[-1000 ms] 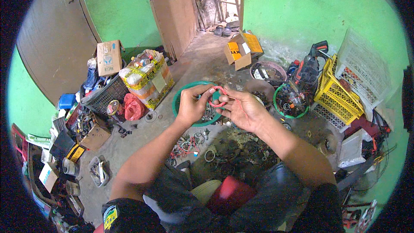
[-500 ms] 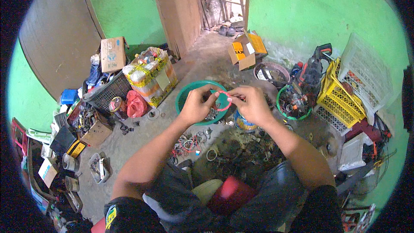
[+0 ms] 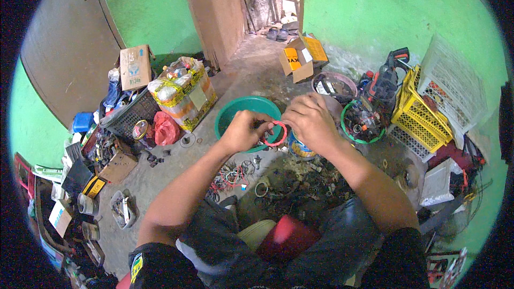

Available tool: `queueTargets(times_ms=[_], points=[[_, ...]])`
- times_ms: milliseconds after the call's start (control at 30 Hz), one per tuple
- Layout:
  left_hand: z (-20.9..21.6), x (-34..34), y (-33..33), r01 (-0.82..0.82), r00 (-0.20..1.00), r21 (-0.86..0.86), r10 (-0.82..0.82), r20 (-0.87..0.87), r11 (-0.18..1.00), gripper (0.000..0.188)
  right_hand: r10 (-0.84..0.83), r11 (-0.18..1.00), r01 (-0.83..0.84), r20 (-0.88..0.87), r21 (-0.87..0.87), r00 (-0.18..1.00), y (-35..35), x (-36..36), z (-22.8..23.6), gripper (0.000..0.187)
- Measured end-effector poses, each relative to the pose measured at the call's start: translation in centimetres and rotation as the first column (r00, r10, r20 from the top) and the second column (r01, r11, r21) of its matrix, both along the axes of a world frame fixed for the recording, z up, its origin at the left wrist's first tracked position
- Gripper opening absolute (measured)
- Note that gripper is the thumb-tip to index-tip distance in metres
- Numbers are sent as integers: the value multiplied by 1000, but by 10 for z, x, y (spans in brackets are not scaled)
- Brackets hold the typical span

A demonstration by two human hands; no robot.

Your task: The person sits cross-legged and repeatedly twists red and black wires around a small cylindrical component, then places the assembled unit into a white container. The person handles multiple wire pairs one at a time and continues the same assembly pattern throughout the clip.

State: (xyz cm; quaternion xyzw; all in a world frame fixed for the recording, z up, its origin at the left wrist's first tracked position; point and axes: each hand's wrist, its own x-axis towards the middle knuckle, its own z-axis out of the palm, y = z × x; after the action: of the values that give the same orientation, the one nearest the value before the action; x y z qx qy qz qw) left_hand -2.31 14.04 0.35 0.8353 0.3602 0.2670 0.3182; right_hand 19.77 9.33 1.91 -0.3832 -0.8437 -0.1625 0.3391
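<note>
A loop of red wire or cord (image 3: pixel 279 143) hangs between my hands over the near rim of a teal basin (image 3: pixel 229 108). My left hand (image 3: pixel 245 131) pinches the loop's left side between thumb and fingers. At its right side, my right hand (image 3: pixel 313 123) has its fingers bunched together, their tips hidden behind the hand's back. A blue-and-yellow tin (image 3: pixel 301 151) stands just under the right hand. Tangled red, white and dark wires (image 3: pixel 230 176) lie on the floor below the basin, beside a pale ring (image 3: pixel 261 189).
Dark scraps (image 3: pixel 305 187) cover the floor before my knees. To the right stand a green-rimmed tub (image 3: pixel 353 138) of parts and yellow crates (image 3: pixel 420 115). A taped carton (image 3: pixel 187 101) and a red plastic bag (image 3: pixel 167 128) sit left. An opened box (image 3: pixel 300 61) is near the doorway.
My right hand has turned and lifted a little, its fingers now curled over the loop's right side. My left hand keeps its pinch. The whole view has shifted slightly.
</note>
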Motion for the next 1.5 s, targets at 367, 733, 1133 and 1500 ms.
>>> queueTargets(times_ms=[367,733,1133,1500], points=[[9,3,-4,12,937,-278,86,339,960,21,-12,996,-8,-234,-86,972,8,-7,-4,10],[9,3,-4,60,889,-354,111,444,933,22,-105,920,-151,-598,-362,794,8,-15,-14,14],[5,15,-11,-154,882,-114,189,432,981,21,-378,599,-644,-877,-476,298,-1,-28,-11,16],[8,20,-9,-80,898,-145,135,419,986,21,-496,121,-964,-856,-239,150,2,-1,0,14]])
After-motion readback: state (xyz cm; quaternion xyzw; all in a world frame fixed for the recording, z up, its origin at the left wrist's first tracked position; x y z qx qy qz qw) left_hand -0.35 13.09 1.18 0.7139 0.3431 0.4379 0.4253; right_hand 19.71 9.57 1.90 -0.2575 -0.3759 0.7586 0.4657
